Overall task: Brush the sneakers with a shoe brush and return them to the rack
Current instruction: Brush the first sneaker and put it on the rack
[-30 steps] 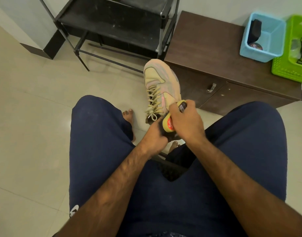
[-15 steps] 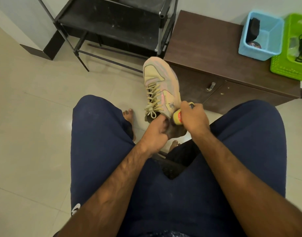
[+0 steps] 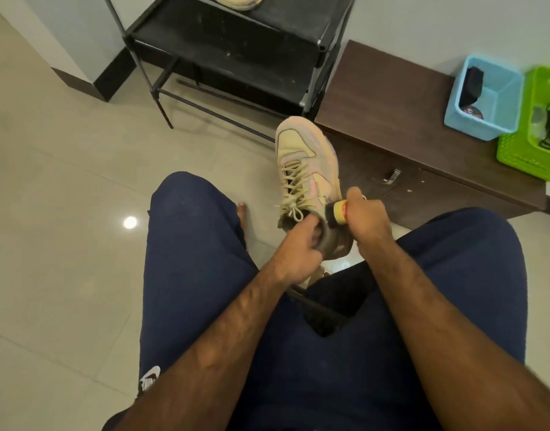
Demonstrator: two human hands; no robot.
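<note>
Left hand (image 3: 300,244) had fingers curled round sneaker (image 3: 304,163) collar, holding it up between knees, toe toward rack (image 3: 236,60). Right hand (image 3: 368,222) fingers were clamped on brush (image 3: 338,213), bristles touching sneaker's side.

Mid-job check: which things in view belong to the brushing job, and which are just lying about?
In the job: sneaker, held by left hand; shoe brush, in right hand; black rack; second sneaker on it.
Lying about: blue basket; green basket; brown cabinet.
</note>
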